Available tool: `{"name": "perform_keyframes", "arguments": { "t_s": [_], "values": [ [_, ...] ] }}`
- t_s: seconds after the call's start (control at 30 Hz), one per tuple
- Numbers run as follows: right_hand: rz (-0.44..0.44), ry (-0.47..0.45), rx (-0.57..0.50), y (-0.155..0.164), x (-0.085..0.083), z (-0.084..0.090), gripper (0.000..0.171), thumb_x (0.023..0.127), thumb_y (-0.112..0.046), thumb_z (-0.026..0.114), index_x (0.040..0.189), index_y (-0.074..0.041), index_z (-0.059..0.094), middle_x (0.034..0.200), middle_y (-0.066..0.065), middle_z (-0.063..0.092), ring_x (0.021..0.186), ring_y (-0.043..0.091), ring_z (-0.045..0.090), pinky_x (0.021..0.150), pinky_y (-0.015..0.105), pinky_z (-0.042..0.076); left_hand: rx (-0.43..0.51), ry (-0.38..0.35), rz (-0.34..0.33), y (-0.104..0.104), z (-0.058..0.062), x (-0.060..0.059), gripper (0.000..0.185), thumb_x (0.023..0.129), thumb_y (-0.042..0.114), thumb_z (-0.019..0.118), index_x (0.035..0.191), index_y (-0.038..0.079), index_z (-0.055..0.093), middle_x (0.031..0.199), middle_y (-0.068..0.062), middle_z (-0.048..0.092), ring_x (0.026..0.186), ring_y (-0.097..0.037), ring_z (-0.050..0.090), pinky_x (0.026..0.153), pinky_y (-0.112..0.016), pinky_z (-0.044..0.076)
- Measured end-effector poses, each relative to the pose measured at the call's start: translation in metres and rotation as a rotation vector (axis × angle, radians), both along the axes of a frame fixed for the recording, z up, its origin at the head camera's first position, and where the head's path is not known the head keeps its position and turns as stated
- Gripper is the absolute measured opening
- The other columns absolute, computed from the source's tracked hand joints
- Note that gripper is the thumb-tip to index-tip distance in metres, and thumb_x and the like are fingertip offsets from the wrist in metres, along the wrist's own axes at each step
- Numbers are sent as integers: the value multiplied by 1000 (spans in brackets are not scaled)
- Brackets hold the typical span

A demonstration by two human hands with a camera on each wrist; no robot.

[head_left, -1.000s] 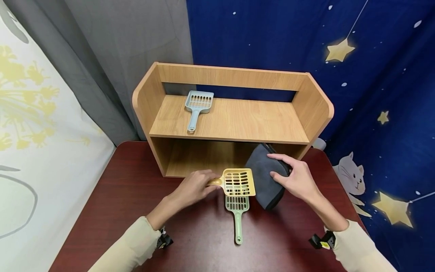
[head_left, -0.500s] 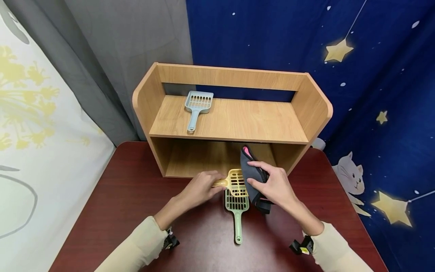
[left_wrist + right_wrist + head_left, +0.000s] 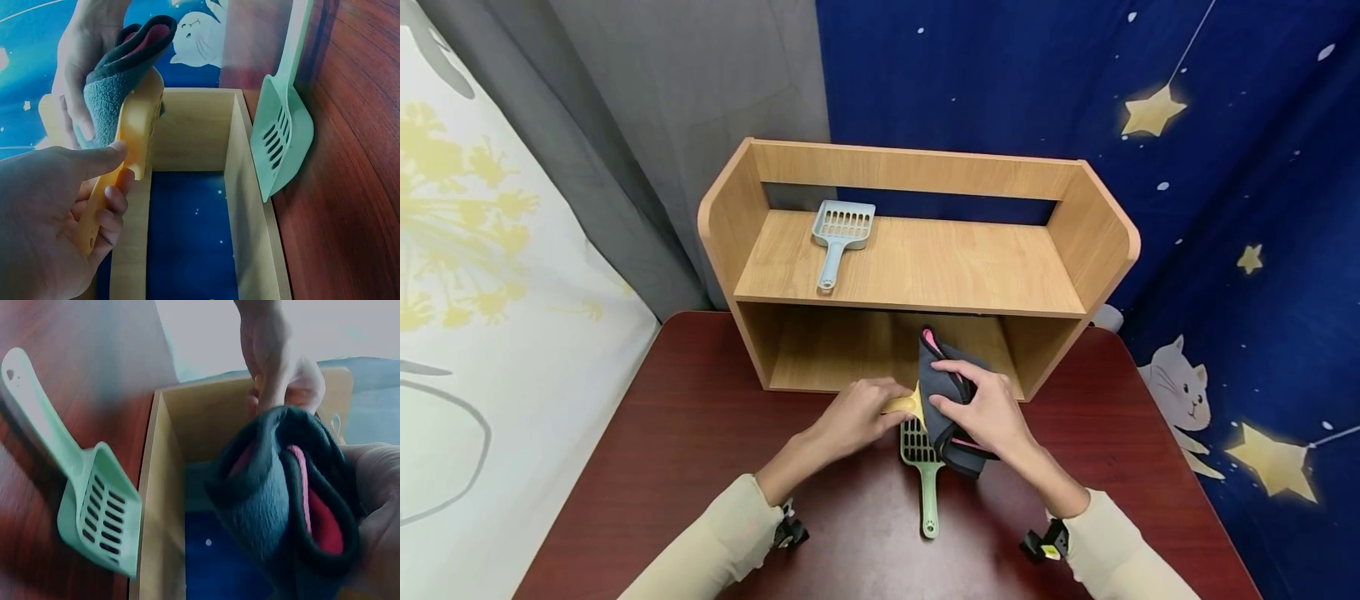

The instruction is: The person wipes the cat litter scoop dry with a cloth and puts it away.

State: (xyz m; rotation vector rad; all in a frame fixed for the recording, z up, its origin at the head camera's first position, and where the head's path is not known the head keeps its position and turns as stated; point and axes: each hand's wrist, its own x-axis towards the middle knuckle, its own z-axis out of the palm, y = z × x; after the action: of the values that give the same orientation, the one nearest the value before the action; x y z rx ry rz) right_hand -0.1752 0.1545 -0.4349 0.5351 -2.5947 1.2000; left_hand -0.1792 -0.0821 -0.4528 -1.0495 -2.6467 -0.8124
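Gripping a yellow scoop [image 3: 912, 406] by its handle, left hand [image 3: 855, 412]; right hand [image 3: 988, 412] clutches a grey cloth [image 3: 942, 392] (pink inside) against it. Green scoop [image 3: 923, 472] lies on the dark red bench [image 3: 662, 450], before a wooden shelf [image 3: 917, 267] and starry blue curtain [image 3: 1225, 167].

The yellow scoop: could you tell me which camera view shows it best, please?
The left wrist view: the yellow scoop shows edge-on, handle gripped by the left hand, grey cloth against it. The head view shows only its handle; the right wrist view barely any.

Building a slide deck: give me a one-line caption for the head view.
Left hand holds a yellow scoop while right hand wraps a grey cloth over it.
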Motion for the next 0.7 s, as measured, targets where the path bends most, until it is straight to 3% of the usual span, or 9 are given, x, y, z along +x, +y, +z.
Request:
{"name": "perform_keyframes", "arguments": {
  "t_s": [0.3,0.53,0.7],
  "values": [
    [-79,17,10,29,-4,5,46,78,-9,91,121,-21,79,106,12,80,76,17,64,67,28,51,-4,10,23,-9,2,1,33,96,21,79,119,-3,76,110,-12,79,101,-25,76,89,-41,60],
    [-28,26,3,19,-2,-4,45,78,-8,91,121,-20,79,105,12,80,87,19,72,74,31,57,-11,3,24,-4,0,1,32,94,21,82,118,-1,77,106,-8,78,96,-21,75,85,-39,60],
    [-10,-20,-37,5,1,-3,45,79,-11,92,120,-24,80,111,10,79,95,20,73,78,33,57,-2,14,1,6,-1,1,30,94,20,82,115,1,78,101,-6,77,87,-17,71,78,-36,58]
  ]
}}
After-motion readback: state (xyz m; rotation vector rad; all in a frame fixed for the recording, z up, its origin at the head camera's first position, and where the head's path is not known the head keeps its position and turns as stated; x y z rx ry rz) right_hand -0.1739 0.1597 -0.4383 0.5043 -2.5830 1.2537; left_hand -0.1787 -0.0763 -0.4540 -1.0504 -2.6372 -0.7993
